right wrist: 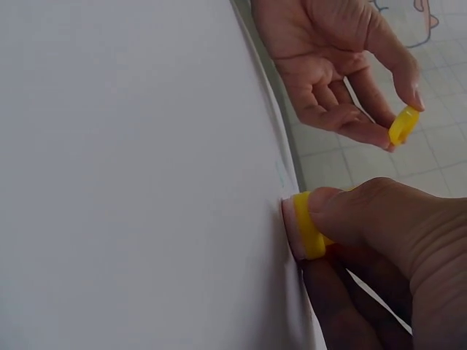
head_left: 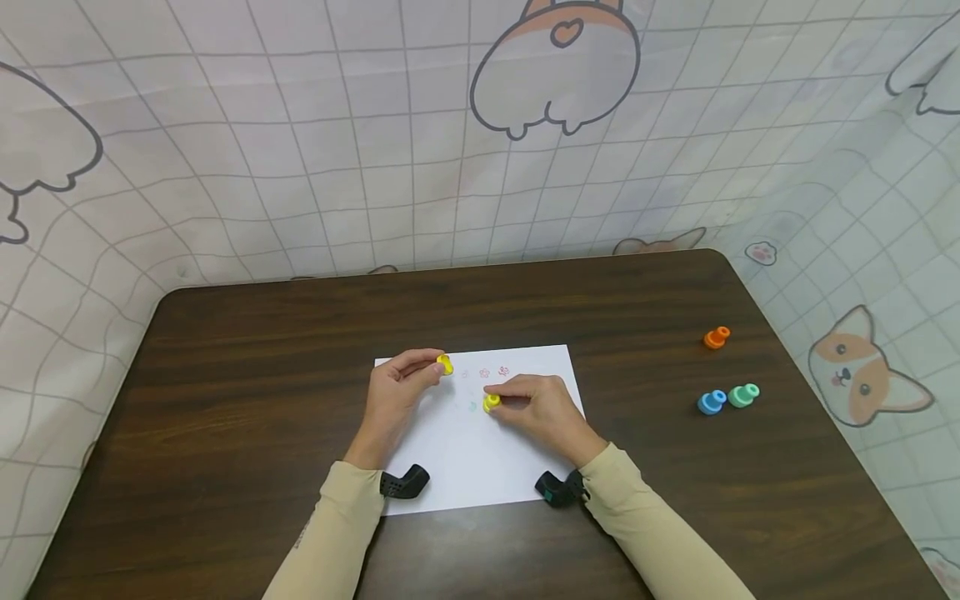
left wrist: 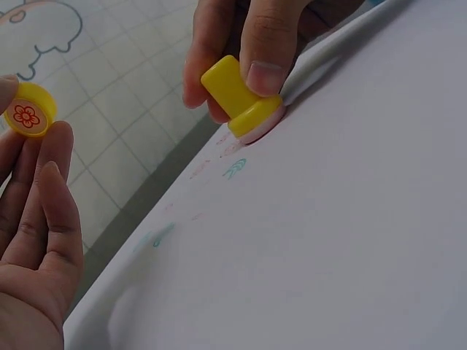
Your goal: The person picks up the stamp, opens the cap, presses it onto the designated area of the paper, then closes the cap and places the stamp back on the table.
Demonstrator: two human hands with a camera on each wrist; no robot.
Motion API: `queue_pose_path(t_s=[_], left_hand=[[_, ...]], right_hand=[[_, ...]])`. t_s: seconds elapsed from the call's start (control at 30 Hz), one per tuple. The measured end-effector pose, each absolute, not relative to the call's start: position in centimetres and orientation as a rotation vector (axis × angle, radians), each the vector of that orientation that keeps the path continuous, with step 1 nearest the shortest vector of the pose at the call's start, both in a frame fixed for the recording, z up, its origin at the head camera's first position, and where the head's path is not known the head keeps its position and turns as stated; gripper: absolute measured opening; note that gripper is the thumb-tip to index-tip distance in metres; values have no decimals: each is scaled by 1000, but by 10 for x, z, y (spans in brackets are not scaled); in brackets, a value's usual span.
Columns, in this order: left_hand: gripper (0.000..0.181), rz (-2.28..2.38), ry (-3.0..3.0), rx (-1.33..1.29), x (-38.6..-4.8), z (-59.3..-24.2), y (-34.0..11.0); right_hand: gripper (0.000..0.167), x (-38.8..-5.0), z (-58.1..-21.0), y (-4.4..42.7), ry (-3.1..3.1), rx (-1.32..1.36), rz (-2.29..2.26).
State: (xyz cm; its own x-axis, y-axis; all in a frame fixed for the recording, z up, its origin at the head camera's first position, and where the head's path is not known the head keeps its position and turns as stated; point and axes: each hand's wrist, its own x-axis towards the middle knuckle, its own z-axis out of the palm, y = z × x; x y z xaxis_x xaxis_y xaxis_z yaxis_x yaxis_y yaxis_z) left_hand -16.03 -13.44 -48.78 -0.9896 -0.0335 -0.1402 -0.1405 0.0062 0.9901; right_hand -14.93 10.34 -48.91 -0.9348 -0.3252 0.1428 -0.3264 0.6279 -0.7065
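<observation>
Between thumb and fingers, my left hand [head_left: 395, 397] pinches a yellow stamp cap [left wrist: 31, 109] above the paper's far left part. A red flower picture shows on the cap's face in the left wrist view. My right hand [head_left: 542, 410] grips a yellow stamp [left wrist: 246, 102] by its handle, its pale stamping face down at the white sheet of paper [head_left: 465, 475]. Whether that face presses fully on the paper I cannot tell. Small red marks [head_left: 493, 372] and a faint teal mark [head_left: 472, 407] are printed near the sheet's far edge.
On the right of the dark wooden table [head_left: 247, 433] stand an orange stamp [head_left: 716, 337], a blue stamp [head_left: 712, 402] and a green stamp [head_left: 743, 395], the last two side by side. A white gridded cloth [head_left: 300, 150] with cartoon dogs hangs behind the table.
</observation>
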Motion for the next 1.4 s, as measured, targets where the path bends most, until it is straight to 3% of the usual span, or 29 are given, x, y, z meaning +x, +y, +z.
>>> queue_pose_path(t_s=[0.8,1.4], left_hand=[[27,2224,2142,-91,-161,-489,-132],[31,2222,2135,5,-159,-479,-130]], right_hand=[[29,-148,-484,104,-2803,708,1286],[31,-144,-453,111,-2673,822,1286]])
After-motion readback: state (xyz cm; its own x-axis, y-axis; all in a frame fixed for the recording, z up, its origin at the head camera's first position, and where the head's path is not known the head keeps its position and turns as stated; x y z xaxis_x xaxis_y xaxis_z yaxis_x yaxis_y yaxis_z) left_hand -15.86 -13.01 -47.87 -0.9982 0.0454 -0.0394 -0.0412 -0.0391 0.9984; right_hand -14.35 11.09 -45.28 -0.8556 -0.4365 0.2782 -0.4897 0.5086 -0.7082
